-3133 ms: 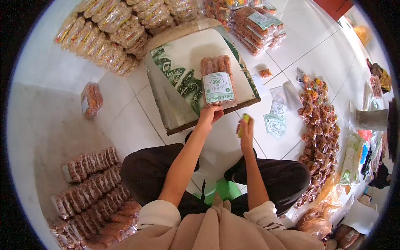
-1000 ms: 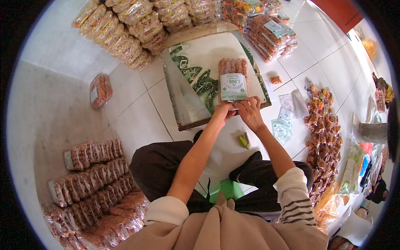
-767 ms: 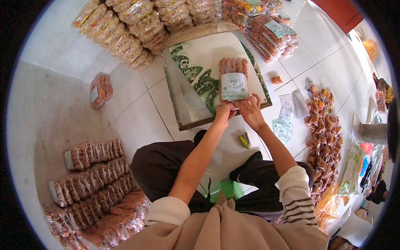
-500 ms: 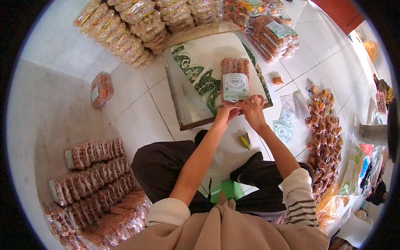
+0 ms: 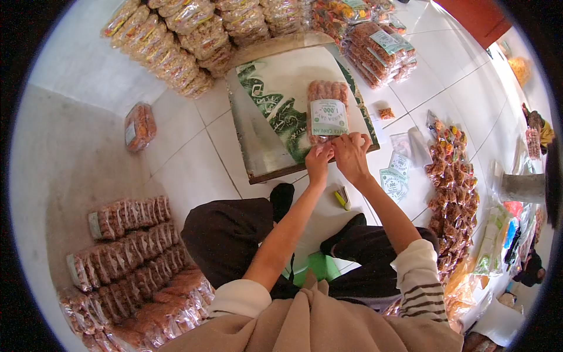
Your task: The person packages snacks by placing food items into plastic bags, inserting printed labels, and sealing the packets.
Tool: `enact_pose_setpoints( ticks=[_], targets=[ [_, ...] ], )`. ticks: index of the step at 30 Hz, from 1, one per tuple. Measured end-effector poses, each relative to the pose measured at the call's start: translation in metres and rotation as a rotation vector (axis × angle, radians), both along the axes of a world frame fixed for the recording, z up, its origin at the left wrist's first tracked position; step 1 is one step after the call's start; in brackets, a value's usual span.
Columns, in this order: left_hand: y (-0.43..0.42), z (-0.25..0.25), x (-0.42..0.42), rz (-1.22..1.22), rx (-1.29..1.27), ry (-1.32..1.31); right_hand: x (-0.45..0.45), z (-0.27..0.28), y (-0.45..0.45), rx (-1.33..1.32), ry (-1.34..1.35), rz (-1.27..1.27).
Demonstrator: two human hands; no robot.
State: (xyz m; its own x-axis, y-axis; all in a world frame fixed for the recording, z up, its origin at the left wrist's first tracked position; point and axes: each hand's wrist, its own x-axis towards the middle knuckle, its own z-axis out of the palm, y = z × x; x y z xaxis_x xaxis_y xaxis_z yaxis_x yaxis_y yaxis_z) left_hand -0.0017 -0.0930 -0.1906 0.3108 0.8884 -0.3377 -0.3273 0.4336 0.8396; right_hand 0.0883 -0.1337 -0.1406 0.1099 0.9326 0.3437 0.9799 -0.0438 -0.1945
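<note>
Packet of reddish-brown snack pieces in clear plastic (image 5: 327,112), its near end pinched by my left hand (image 5: 318,163) and right hand (image 5: 352,154).
It lies flat on the low surface printed white and green (image 5: 299,69), right of the middle by the edge facing me; my hands sit close together, fingertips closed on the loose film just below the white-and-green paper label (image 5: 329,118). I judge it light, with a thin, slick skin around brittle pieces that could crack if squeezed. The loose film looks the safest place to pinch; for lifting, I would support the middle from beneath.
</note>
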Motion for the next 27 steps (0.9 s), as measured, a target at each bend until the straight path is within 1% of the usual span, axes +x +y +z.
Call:
enact_pose_setpoints(
  ticks=[1, 3, 4, 6, 7, 8, 9, 10, 11, 12, 14, 15, 17, 18, 20, 21, 23, 27],
  targets=[
    [0.001, 0.007, 0.002, 0.031, 0.024, -0.017, -0.002, 0.002, -0.002, 0.001, 0.0, 0.0],
    [0.004, 0.016, 0.006, 0.062, 0.048, -0.034, -0.008, 0.005, -0.007, 0.235, 0.028, -0.121],
    [0.007, 0.019, 0.007, 0.078, 0.052, 0.017, -0.013, 0.005, -0.008, 0.235, 0.027, -0.121],
    [0.008, 0.021, 0.009, 0.092, 0.058, 0.067, -0.023, 0.0, -0.007, 0.366, 0.45, -0.598],
    [0.006, 0.018, 0.01, 0.128, 0.064, 0.174, -0.023, -0.009, -0.008, 0.347, 0.831, -0.61],
    [0.005, 0.015, 0.012, 0.163, 0.072, 0.277, -0.023, -0.019, -0.007, 0.352, 0.827, -0.611],
    [0.005, 0.007, 0.012, 0.161, 0.075, 0.272, -0.025, -0.024, -0.005, 0.239, 1.089, -0.668],
    [0.005, 0.0, 0.011, 0.171, 0.073, 0.356, -0.026, -0.034, -0.004, 0.115, 1.351, -0.718],
    [0.005, -0.008, 0.009, 0.182, 0.069, 0.441, -0.026, -0.045, 0.0, 0.169, 1.37, -0.745],
    [0.005, -0.008, 0.008, 0.182, 0.069, 0.444, -0.026, -0.042, 0.0, 0.167, 1.372, -0.745],
    [0.003, -0.009, 0.006, 0.224, 0.054, 0.438, -0.029, -0.038, 0.0, 0.103, 1.713, -0.788],
    [0.004, -0.004, 0.006, 0.225, 0.059, 0.436, -0.032, -0.041, 0.0, 0.108, 1.714, -0.784],
    [0.0, 0.005, 0.007, 0.214, 0.054, 0.438, -0.04, -0.05, -0.003, 0.076, 2.018, -0.658],
    [-0.001, 0.01, 0.008, 0.212, 0.054, 0.439, -0.039, -0.051, -0.001, 0.077, 2.018, -0.659],
    [-0.004, 0.018, 0.009, 0.233, 0.049, 0.42, -0.038, -0.056, 0.007, 0.215, 1.941, -0.598],
    [-0.005, 0.017, 0.007, 0.232, 0.048, 0.423, -0.038, -0.061, 0.009, 0.215, 1.943, -0.6],
    [-0.004, 0.017, 0.006, 0.171, 0.066, 0.541, -0.034, -0.071, 0.014, 0.159, 1.938, -0.635],
    [-0.007, 0.019, 0.007, 0.161, 0.064, 0.551, -0.036, -0.047, 0.017, 0.203, 1.879, -0.729]
  ],
)
